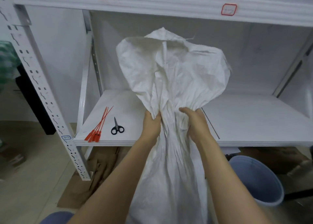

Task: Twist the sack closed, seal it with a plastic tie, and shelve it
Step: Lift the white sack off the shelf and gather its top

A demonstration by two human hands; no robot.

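A white metal shelf unit fills the view, its lower board level with the person's hands. The white woven sack stands on the floor in front of the board's front edge, its neck gathered into pleats and its open mouth flaring upward above the grip. The left hand is clenched around the left side of the bunched neck, and the right hand clamps the right side (fingers curled over the folds). Near the board's front left corner lies a bundle of red plastic ties, with black-handled scissors just beside them. A pale blue bucket sits on the floor below, right of the sack.
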